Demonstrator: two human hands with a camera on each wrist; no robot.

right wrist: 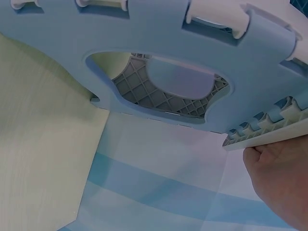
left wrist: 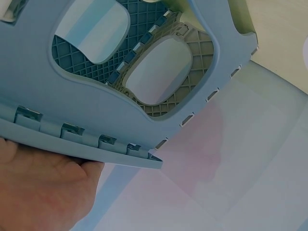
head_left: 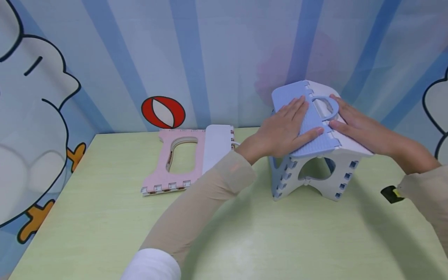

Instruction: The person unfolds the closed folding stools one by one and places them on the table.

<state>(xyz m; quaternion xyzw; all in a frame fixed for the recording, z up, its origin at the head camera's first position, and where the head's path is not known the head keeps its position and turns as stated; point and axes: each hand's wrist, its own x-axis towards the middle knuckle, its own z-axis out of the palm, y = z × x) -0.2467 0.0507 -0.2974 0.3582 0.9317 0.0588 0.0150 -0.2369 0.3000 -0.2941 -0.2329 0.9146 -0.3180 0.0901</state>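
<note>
A blue and white folding step stool (head_left: 292,91) stands upright on its legs at the right of the table, its two-part top peaked along the middle seam. My left hand (head_left: 285,130) rests flat on the blue half, fingers straight. Across the seam, my right hand (head_left: 364,126) presses the white half beside the blue loop handle (head_left: 335,109). The left wrist view shows that hand (left wrist: 43,187) against the top panel, above the side with an oval opening. In the right wrist view, the other hand (right wrist: 284,178) lies along the white panel's outer face.
A pink and white folding stool (head_left: 157,171) lies folded flat on the pale green table (head_left: 87,217), left of the upright one. Behind the table's back edge hangs a blue striped backdrop (head_left: 224,62) with printed cartoon figures. A small black tab (head_left: 390,194) hangs by my right sleeve.
</note>
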